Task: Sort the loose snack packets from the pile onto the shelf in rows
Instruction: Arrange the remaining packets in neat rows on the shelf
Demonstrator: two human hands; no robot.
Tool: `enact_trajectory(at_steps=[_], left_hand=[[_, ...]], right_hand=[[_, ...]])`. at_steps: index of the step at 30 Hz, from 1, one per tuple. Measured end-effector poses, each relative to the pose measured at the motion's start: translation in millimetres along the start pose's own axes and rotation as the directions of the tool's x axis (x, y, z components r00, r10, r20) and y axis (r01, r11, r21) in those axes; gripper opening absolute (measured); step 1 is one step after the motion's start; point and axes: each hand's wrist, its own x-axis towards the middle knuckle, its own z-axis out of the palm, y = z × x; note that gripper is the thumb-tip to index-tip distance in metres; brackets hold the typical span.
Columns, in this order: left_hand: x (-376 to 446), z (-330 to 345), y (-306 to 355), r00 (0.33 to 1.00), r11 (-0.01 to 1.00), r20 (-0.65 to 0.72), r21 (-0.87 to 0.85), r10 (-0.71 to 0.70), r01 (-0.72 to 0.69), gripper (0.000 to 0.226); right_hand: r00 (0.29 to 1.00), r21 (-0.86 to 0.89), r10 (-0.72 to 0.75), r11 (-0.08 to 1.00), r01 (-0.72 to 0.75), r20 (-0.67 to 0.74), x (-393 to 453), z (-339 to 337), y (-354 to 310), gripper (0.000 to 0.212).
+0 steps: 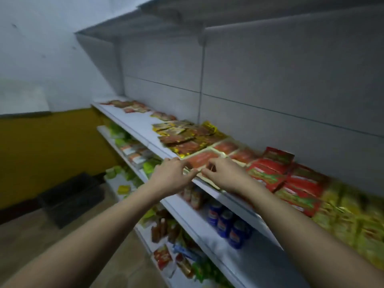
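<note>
Right now the orange packet (202, 159) lies flat at the front edge of the shelf (133, 124), just beside the brown pile (182, 138). My left hand (171, 173) and right hand (223, 173) both pinch its near edge, fingers closed on it. Its long axis seems to run along the shelf, level with the orange packets behind. I judge it best to slide it square against that row, keeping it flat. Blur hides finer detail.
</note>
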Motion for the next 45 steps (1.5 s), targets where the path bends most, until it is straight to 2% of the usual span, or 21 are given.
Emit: enact_trajectory(at_steps=[4, 9, 12, 15, 19, 23, 28, 35, 40, 45], left_hand=[[10.9, -48.4, -106.1, 0.988, 0.992, -0.089, 0.02, -0.125, 0.128, 0.044], [38.2, -61.7, -200.6, 0.964, 0.972, -0.142, -0.093, -0.226, 0.214, 0.04], [71.7, -61.5, -261.1, 0.949, 0.955, -0.126, -0.098, -0.289, 0.278, 0.038], [114.1, -64.4, -322.5, 0.949, 0.956, -0.117, -0.037, -0.294, 0.292, 0.035], [173.0, -65.5, -381.5, 0.948, 0.95, -0.063, -0.04, -0.311, 0.309, 0.036], [232.4, -73.3, -431.9, 0.952, 0.954, -0.063, -0.002, -0.298, 0.299, 0.04], [288.9, -79.2, -505.2, 0.955, 0.956, -0.049, 0.003, -0.293, 0.293, 0.037], [363.5, -74.1, -634.1, 0.979, 0.977, 0.009, -0.062, -0.204, 0.205, 0.032], [417.3, -75.8, -726.0, 0.983, 0.981, 0.077, -0.09, -0.166, 0.172, 0.035], [478.0, -73.9, -795.8, 0.992, 0.984, 0.043, -0.123, -0.121, 0.126, 0.031]], right_hand=[[0.996, 0.012, -0.084, 0.996, 0.084, 0.016, 73.6, 32.2, -76.5, 0.032], [0.993, 0.142, -0.112, 0.984, 0.105, 0.039, 162.5, 92.6, -136.5, 0.03], [0.989, 0.244, -0.114, 0.966, 0.087, 0.097, 226.7, 133.3, -151.7, 0.03], [0.991, 0.309, -0.077, 0.95, 0.039, 0.109, 295.3, 161.8, -154.6, 0.027], [0.99, 0.353, -0.059, 0.936, 0.01, 0.13, 382.1, 183.0, -175.8, 0.025], [0.988, 0.343, -0.088, 0.939, 0.041, 0.123, 462.1, 190.9, -212.3, 0.027], [0.987, 0.321, -0.074, 0.947, 0.025, 0.143, 537.7, 219.6, -239.8, 0.019], [0.986, 0.232, 0.042, 0.969, -0.079, 0.159, 651.9, 272.2, -274.0, 0.021], [0.981, 0.24, 0.106, 0.96, -0.144, 0.164, 738.2, 309.9, -325.4, 0.021], [0.977, 0.297, 0.168, 0.934, -0.2, 0.131, 813.7, 340.5, -353.7, 0.018]])
